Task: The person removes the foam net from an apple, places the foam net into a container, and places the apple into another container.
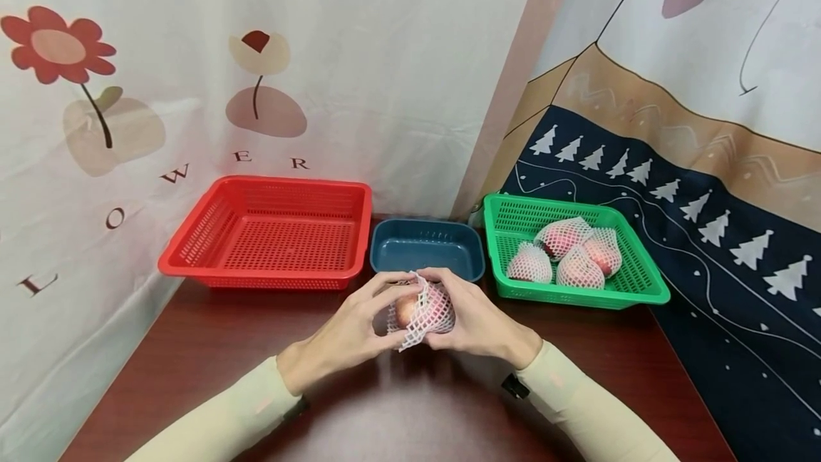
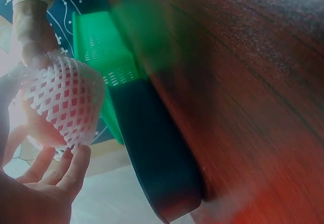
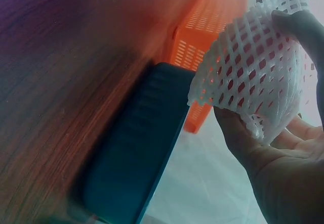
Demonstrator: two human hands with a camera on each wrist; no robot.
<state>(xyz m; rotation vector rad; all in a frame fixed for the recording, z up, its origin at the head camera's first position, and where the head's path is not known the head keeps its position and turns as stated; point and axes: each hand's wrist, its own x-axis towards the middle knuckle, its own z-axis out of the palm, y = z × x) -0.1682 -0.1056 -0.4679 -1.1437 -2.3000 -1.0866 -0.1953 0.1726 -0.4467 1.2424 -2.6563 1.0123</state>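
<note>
Between both hands, in front of the small dark blue basket [image 1: 426, 252], is a red and yellow apple [image 1: 404, 311] partly covered by a white foam net sleeve [image 1: 432, 309]. From the left, my left hand [image 1: 343, 323] grips the apple and the net's edge, fingers over the top and thumb below. Holding the netted side is my right hand [image 1: 484, 319], its thumb and fingers curled round it. Bare apple skin shows toward the left hand. In the right wrist view the net [image 3: 250, 64] stretches loosely past the fruit.
A red basket [image 1: 288, 280] stands at the back left. At the back right, a green basket [image 1: 577, 296] holds several netted apples [image 1: 580, 267]. All three containers stand along the back of the dark red wooden table [image 1: 410, 405], against a printed curtain [image 1: 398, 77].
</note>
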